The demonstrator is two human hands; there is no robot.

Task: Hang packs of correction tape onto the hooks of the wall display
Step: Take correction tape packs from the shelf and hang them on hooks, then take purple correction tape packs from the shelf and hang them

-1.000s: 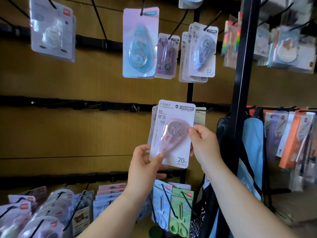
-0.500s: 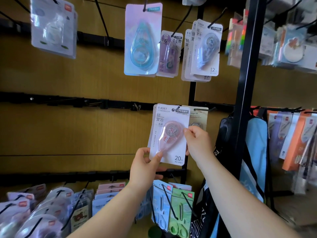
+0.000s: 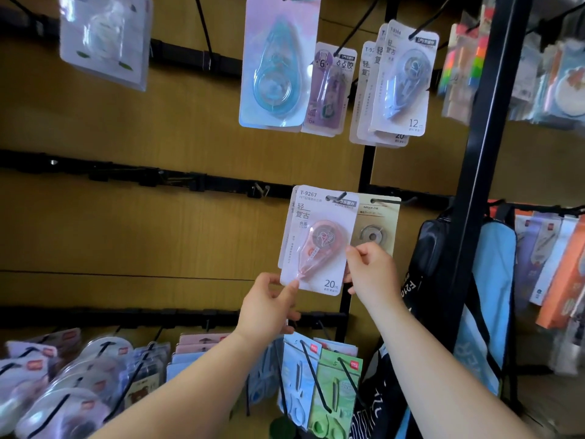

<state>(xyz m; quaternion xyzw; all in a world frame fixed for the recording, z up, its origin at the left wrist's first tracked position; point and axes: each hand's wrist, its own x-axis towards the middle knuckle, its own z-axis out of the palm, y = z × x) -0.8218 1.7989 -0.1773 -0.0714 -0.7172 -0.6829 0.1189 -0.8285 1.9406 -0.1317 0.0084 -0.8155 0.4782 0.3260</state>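
Against the wood-grain wall panel (image 3: 158,232), the left hand (image 3: 269,307) pinches the lower left corner of the glossy card pack (image 3: 329,213), whose clear teardrop blister holds pink correction tape. Its top slot sits on a thin black hook (image 3: 340,196), and the right hand (image 3: 373,274) pinches its right edge.

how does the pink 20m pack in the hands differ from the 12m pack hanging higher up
The 20m pack holds a pink dispenser; the 12m pack holds a pale bluish one. The 20m pack sits at the middle row, pinched by the left hand and right hand; the 12m pack hangs untouched on the top row. Both are pale blister cards.
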